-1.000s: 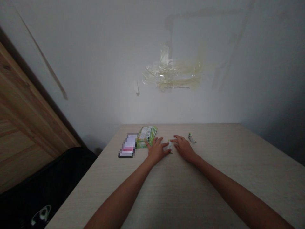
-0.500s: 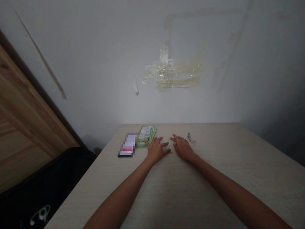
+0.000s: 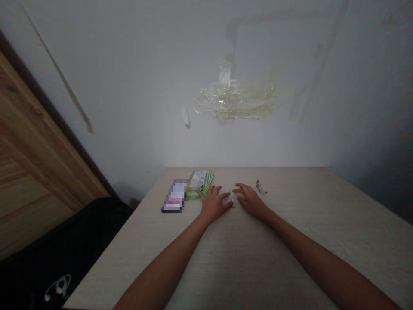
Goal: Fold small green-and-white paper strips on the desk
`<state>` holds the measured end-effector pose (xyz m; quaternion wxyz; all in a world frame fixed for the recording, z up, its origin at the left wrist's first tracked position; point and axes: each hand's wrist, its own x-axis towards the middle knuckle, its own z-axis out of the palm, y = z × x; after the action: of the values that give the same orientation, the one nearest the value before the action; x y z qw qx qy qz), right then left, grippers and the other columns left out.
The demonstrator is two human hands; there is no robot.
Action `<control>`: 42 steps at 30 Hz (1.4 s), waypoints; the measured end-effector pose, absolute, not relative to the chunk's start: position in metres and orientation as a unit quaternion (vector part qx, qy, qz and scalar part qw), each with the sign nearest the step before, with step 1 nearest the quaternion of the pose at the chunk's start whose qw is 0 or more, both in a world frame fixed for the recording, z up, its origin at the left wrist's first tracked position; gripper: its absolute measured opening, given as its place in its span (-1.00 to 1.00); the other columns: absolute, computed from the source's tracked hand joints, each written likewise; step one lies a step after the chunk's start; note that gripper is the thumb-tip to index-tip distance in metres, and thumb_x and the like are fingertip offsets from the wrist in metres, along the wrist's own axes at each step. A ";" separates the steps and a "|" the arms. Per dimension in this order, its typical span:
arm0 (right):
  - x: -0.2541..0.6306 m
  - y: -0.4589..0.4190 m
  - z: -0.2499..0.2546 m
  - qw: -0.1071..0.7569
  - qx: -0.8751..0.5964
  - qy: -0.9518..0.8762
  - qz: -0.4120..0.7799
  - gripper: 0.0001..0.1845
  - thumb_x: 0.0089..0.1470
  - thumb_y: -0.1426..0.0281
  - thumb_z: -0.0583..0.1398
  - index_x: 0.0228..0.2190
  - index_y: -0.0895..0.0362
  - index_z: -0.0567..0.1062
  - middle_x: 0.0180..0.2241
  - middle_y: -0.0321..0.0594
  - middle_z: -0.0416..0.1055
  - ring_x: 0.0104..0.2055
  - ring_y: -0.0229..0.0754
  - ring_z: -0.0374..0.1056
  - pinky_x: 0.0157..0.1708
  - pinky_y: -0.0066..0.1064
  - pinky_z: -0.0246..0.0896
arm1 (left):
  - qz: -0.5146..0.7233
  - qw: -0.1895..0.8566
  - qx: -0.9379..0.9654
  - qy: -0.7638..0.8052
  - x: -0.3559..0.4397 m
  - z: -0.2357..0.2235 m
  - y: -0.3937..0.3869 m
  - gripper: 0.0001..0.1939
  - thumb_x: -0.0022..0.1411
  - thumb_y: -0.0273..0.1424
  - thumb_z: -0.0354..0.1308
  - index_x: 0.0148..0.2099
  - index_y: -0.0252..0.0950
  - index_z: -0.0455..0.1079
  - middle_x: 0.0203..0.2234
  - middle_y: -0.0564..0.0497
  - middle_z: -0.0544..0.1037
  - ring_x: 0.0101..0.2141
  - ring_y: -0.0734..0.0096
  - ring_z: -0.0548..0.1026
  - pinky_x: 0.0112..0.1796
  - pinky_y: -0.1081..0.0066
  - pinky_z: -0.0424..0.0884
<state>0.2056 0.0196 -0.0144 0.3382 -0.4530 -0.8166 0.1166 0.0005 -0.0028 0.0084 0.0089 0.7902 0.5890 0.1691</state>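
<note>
A small white-and-green piece, like a folded wrapper [image 3: 232,198], lies on the table between my hands, partly covered by fingers. My left hand [image 3: 214,203] rests with its fingers spread, index finger and thumb against the piece's left edge. From the other side, my right hand [image 3: 250,200] reaches over with its fingers apart, one fingertip on the piece's upper end. Left of my left hand sits a stack of green-and-white printed packets [image 3: 200,180], close to its fingers. Beyond my right hand is a small crumpled or folded green-and-white wrapper [image 3: 261,187].
A phone-like slab with a blurred-out screen [image 3: 176,196] lies left of the packets. The pale wooden table [image 3: 226,267] meets a wall with peeling clear tape [image 3: 235,101]. A black bag or cover [image 3: 80,232] and wooden panelling [image 3: 38,142] stand at the left.
The view shifts slightly. My right hand's fingers move a little over the white-and-green piece; my left hand stays nearly still. The packets and the phone-like slab stay in place.
</note>
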 end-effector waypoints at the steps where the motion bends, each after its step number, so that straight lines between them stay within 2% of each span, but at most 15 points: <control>1: 0.206 0.020 -0.014 0.337 -0.451 -0.818 0.118 -0.59 0.10 0.50 0.08 0.01 0.12 0.41 0.13 -0.07 0.33 0.21 -0.07 0.14 0.22 -0.07 0.02 | 0.170 0.007 0.791 0.588 0.000 0.008 -0.003 -0.56 0.18 0.10 0.05 0.07 0.21 0.40 0.23 0.05 0.28 0.26 -0.05 0.06 0.12 -0.42 -0.48; 8: 0.205 0.022 -0.012 0.348 -0.448 -0.812 0.134 -0.54 0.13 0.48 0.08 0.09 0.10 0.32 0.03 -0.08 0.41 0.18 -0.08 0.19 0.20 -0.07 0.06 | 0.169 0.008 0.779 0.603 0.001 0.009 -0.004 -0.53 0.16 0.13 0.03 0.08 0.24 0.39 0.23 0.03 0.26 0.27 -0.10 0.03 0.13 -0.42 -0.42; 13: 0.205 0.021 -0.009 0.352 -0.441 -0.815 0.128 -0.72 0.18 0.42 0.08 -0.06 0.11 0.42 0.04 -0.07 0.39 0.13 -0.08 0.24 0.17 -0.10 0.10 | 0.177 0.008 0.777 0.604 0.001 0.010 -0.005 -0.54 0.14 0.14 0.04 0.06 0.24 0.40 0.22 0.02 0.28 0.26 -0.12 0.05 0.13 -0.41 -0.40; 18: 0.205 0.018 -0.006 0.357 -0.432 -0.819 0.125 -0.74 0.16 0.46 0.10 -0.10 0.10 0.44 -0.03 -0.08 0.42 0.09 -0.09 0.28 0.15 -0.11 0.13 | 0.175 0.006 0.774 0.608 0.001 0.011 -0.006 -0.54 0.15 0.13 0.06 0.07 0.25 0.39 0.22 0.02 0.28 0.26 -0.06 0.05 0.15 -0.37 -0.39; 29: 0.205 0.014 -0.002 0.352 -0.412 -0.832 0.122 -0.84 0.13 0.47 0.16 -0.22 0.10 0.48 -0.04 -0.10 0.43 0.06 -0.08 0.30 0.11 -0.15 0.16 | 0.178 0.006 0.771 0.611 0.001 0.009 -0.005 -0.56 0.14 0.12 0.08 0.05 0.26 0.41 0.21 0.04 0.29 0.26 -0.13 0.05 0.15 -0.38 -0.35; 34: 0.205 0.019 -0.009 0.367 -0.451 -0.802 0.133 -0.76 0.12 0.45 0.16 -0.13 0.10 0.42 -0.11 -0.11 0.48 0.01 -0.08 0.34 0.06 -0.16 0.19 | 0.178 -0.007 0.782 0.597 0.001 0.006 -0.003 -0.57 0.19 0.11 0.02 0.08 0.26 0.38 0.22 0.03 0.28 0.26 -0.11 0.04 0.12 -0.43 -0.41; 42: 0.207 0.019 -0.011 0.391 -0.460 -0.766 0.222 -0.71 0.09 0.42 0.15 -0.10 0.10 0.36 -0.17 -0.16 0.55 -0.01 -0.10 0.40 0.07 -0.15 0.17 | 0.172 -0.008 0.786 0.593 0.001 0.006 -0.002 -0.57 0.21 0.08 0.02 0.11 0.26 0.35 0.22 0.01 0.28 0.28 -0.07 0.02 0.12 -0.41 -0.47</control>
<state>0.2075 0.0194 -0.0110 0.3907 -0.4601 -0.7658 0.2220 0.0012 -0.0023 0.0060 -0.0077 0.7864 0.5932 0.1722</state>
